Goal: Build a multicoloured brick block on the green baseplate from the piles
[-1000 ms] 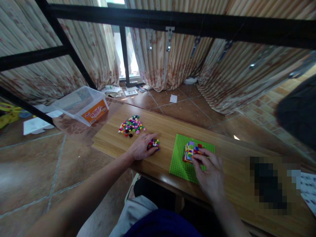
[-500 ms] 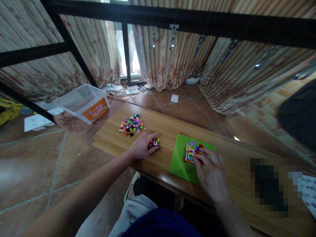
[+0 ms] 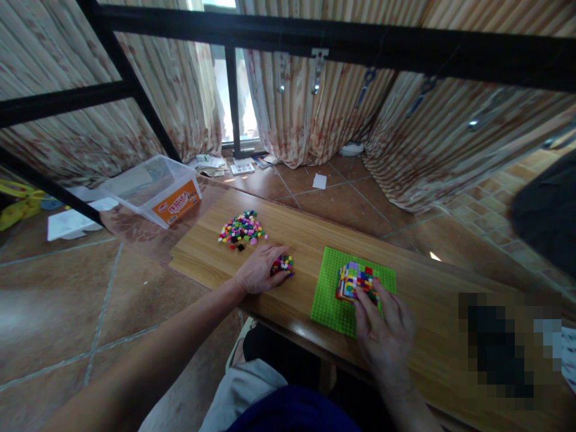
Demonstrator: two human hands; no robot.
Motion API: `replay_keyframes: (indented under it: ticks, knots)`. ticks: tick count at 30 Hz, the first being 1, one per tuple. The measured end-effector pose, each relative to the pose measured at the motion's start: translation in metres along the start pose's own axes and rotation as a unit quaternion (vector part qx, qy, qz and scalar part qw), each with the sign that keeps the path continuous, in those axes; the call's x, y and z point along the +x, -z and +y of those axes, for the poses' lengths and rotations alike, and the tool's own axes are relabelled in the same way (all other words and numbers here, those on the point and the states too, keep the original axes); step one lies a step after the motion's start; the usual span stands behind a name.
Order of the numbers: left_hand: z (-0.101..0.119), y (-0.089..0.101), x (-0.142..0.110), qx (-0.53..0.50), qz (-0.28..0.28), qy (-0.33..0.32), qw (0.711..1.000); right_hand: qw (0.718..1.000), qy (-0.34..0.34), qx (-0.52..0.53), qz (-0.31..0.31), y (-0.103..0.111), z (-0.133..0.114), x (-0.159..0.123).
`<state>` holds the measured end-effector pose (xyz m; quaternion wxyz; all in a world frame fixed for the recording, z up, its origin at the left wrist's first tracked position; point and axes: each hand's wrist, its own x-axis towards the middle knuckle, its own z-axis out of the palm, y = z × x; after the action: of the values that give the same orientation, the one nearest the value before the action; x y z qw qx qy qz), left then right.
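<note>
My left hand (image 3: 261, 269) rests on the wooden bench, thumb and fingers spread in a curve about a small heap of coloured toy bricks (image 3: 285, 263). Some of that heap is hidden under the fingers. A block model (image 3: 351, 279) built of multicoloured toy bricks stands on a green studded baseplate (image 3: 326, 300). On its near right side, the fingers and thumb of my right hand (image 3: 384, 318) grip the model, covering part of it. Whether a loose brick is between those fingertips cannot be seen.
A larger pile of loose bricks (image 3: 243, 228) lies at the bench's left end. Beyond it stands a clear plastic bin (image 3: 155, 186) with an orange label. A blurred-out dark item (image 3: 499, 348) lies to the right. A black metal frame (image 3: 315, 33) crosses above.
My right hand has shifted slightly down and toward me along the block model, uncovering more of its top. My left hand keeps its place around the small heap.
</note>
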<state>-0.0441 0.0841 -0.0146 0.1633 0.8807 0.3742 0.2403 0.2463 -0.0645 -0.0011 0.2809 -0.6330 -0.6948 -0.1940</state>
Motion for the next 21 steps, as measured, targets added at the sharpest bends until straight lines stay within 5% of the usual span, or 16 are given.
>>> replay_keyframes:
  ticks: [14, 18, 21]
  knots:
    - [0.004, 0.003, 0.001, -0.014, 0.003, -0.002, 1.000, 0.999, 0.023, -0.009, 0.040, 0.006, -0.001, 0.009]
    - [0.003, 0.002, 0.001, -0.027, 0.000, 0.003, 1.000, 0.996, 0.001, 0.066, 0.056, 0.012, -0.025, 0.018]
    - [0.002, 0.002, 0.001, -0.038, -0.002, 0.009, 0.999, 0.984, -0.008, 0.176, 0.014, -0.004, -0.058, 0.021]
